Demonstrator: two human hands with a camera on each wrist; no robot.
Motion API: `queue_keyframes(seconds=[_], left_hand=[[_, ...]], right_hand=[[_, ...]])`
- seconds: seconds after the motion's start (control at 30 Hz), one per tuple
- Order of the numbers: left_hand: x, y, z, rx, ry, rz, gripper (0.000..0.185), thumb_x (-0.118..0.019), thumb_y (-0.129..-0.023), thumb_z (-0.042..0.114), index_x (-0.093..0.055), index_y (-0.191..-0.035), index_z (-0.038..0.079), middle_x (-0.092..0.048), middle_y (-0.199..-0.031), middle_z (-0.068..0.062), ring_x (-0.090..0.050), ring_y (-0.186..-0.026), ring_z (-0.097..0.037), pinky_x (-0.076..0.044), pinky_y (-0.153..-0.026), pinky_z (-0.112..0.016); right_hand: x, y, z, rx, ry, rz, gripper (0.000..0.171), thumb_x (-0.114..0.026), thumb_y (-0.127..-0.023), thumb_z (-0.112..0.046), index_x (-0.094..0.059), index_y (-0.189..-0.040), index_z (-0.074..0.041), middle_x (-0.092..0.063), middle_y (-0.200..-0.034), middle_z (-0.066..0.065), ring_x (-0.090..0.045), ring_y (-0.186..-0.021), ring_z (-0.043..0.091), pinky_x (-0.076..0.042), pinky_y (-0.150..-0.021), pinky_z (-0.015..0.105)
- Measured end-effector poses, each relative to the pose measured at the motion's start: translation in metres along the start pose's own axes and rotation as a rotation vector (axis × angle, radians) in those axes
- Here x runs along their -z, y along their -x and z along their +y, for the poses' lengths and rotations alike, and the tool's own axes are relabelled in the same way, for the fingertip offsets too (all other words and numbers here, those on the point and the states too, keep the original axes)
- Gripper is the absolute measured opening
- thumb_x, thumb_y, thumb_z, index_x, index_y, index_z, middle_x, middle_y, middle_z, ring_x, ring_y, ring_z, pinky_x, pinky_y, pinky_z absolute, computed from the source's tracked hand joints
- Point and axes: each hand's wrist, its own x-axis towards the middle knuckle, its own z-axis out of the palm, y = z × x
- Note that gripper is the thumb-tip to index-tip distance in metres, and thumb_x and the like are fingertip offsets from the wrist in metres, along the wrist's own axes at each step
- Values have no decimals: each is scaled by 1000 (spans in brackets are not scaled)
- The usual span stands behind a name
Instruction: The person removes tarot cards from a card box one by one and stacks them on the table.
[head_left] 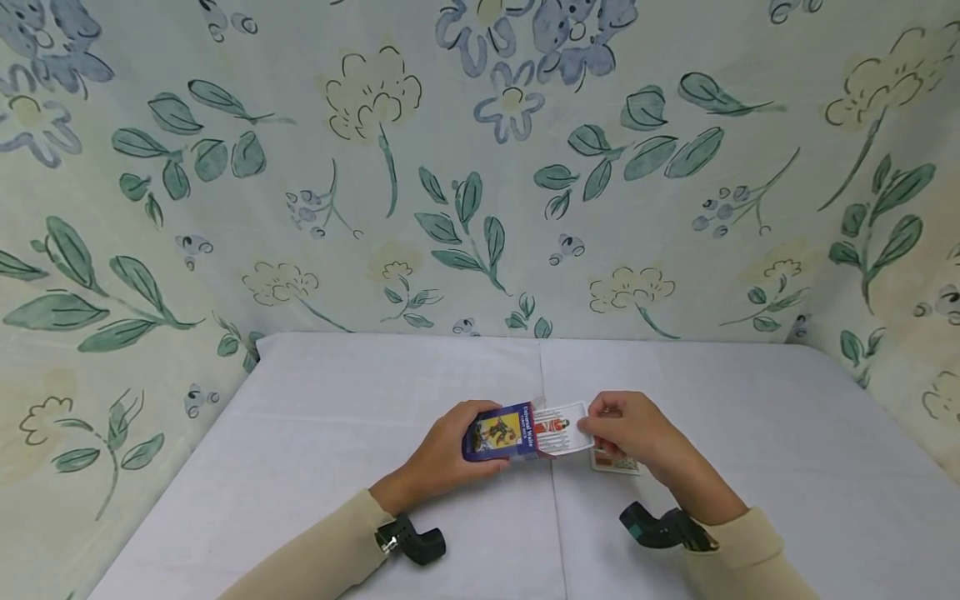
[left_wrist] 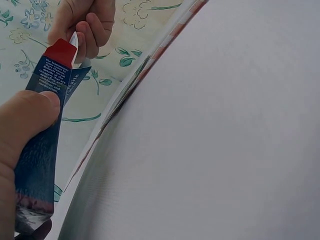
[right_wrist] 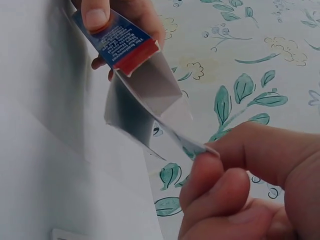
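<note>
My left hand (head_left: 438,457) grips a blue tarot card box (head_left: 498,432) labelled "Universal Waite" around its sides, its end pointing right. A tarot card (head_left: 561,428) with a red-robed figure and upright lines sticks partway out of that end. My right hand (head_left: 636,429) pinches the card's outer edge between thumb and fingers. In the right wrist view, the red end flap (right_wrist: 137,59) of the box is folded outward, and the card (right_wrist: 192,145) is bent slightly. Beneath the right hand, another card (head_left: 621,465) lies on the table, mostly hidden.
A white cloth covers the table (head_left: 337,375). Behind and beside it hangs a floral fabric (head_left: 480,275). A black wrist camera (head_left: 420,543) sits on the left wrist, another camera (head_left: 652,529) on the right.
</note>
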Motion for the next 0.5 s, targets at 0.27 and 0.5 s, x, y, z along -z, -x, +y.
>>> queue_keyframes(seconds=[0.27,0.5], left_hand=[[0,0,0,8,4,13,73,-77,-78,48,-46,-137,19,-51,-129,7,-49,-112,-7,-46,-95,-34],[0,0,1,7,11,19,73,-76,-78,49,-46,-137,19,-51,-129,7,-49,-113,-7,-46,-96,-35]], right_hand=[[10,-1,2,-7,9,15,17,-70,-85,-17,-61,-89,-2,-59,-66,15,-51,-57,22,-48,-53,30],[18,1,2,-9,7,-3,22,-69,-86,-18,-63,-95,1,-59,-70,15,-53,-61,25,-48,-54,29]])
